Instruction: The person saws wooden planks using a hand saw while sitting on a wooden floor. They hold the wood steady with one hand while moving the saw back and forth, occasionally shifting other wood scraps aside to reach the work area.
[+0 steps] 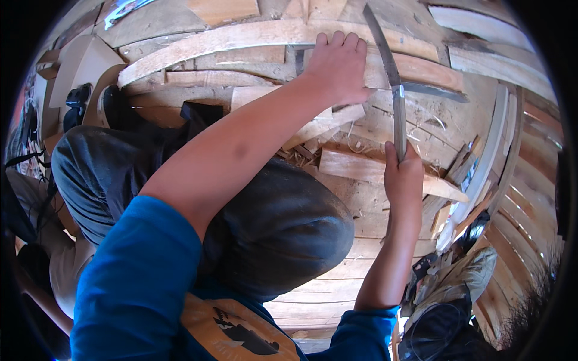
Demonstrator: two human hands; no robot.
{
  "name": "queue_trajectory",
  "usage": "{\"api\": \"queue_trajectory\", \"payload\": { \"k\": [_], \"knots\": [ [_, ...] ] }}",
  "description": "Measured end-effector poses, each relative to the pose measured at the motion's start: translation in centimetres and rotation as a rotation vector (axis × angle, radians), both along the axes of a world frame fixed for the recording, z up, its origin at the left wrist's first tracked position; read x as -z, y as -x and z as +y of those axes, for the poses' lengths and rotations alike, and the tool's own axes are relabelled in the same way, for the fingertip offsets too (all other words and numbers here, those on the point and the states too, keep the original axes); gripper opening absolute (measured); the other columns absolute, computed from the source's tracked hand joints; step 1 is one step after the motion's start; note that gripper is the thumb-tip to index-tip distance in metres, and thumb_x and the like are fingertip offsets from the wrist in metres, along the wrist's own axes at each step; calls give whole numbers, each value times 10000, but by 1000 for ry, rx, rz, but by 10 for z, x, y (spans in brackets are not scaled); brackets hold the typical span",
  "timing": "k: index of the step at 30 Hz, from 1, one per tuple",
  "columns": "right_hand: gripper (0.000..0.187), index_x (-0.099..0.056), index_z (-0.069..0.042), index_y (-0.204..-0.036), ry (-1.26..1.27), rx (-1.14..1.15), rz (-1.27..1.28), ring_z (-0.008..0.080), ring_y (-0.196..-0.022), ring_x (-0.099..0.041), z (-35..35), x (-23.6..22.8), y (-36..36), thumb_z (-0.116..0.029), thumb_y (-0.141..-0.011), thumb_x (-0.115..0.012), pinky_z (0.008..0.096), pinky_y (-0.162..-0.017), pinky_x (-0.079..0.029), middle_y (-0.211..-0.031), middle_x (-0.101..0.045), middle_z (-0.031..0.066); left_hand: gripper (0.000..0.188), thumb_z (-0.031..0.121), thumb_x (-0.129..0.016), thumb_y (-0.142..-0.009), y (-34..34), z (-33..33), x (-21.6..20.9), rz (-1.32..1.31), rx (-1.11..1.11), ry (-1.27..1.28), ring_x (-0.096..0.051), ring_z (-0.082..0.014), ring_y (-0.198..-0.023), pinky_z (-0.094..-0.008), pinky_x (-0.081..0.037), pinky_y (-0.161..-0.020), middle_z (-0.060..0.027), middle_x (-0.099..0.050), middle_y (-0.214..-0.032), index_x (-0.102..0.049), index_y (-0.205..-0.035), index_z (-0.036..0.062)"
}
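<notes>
My right hand (pixel 403 174) is wrapped round the long grey handle of a machete (pixel 385 54). Its narrow, slightly curved blade points up and away from me, raised over the boards. To its left, my left hand (pixel 338 69) presses down on a wooden board (pixel 415 65), the fingers bent over its far side and the thumb on the near side; the palm hides part of the wood. Beneath that board's right end shows a dark grey strip (pixel 436 91); whether it is metal or shadow I cannot make out. A long curved plank (pixel 198 45) lies just beyond.
Wood offcuts (pixel 355 165), chips and shavings lie near my knee (pixel 301 216). A cardboard box (pixel 90 66) stands at the left. Another person's leg (pixel 66 271) is at the left edge. Clothing and bags (pixel 448 307) lie at the lower right, beside a slatted wooden wall (pixel 530 204).
</notes>
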State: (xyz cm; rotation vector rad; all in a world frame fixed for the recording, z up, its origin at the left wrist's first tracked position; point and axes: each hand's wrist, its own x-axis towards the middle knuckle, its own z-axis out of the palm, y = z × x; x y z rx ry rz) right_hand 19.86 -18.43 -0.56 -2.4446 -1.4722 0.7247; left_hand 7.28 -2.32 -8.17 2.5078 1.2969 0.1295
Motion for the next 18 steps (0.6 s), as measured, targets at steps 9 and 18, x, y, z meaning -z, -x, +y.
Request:
{"api": "queue_trajectory", "payload": {
  "k": [9, 18],
  "knots": [
    [232, -543, 33, -875, 118, 86, -8, 407, -582, -571, -36, -27, 11, -183, -957, -565, 438, -521, -419, -614, -542, 219, 759, 460, -746, -700, 6, -2, -1, 5, -14, 10, -475, -263, -1154, -454, -353, -932, -120, -523, -1196, -489, -1253, 8],
    [246, -557, 33, -937, -25, -44, -21, 449, -659, -567, 16, -1, 1, -212, -963, -540, 475, -601, -435, -696, -570, 252, 754, 449, -743, -694, -3, 2, -1, -32, -34, 33, -463, -261, -1168, -443, -340, -939, -119, -520, -1195, -491, -1253, 9]
  ]
}}
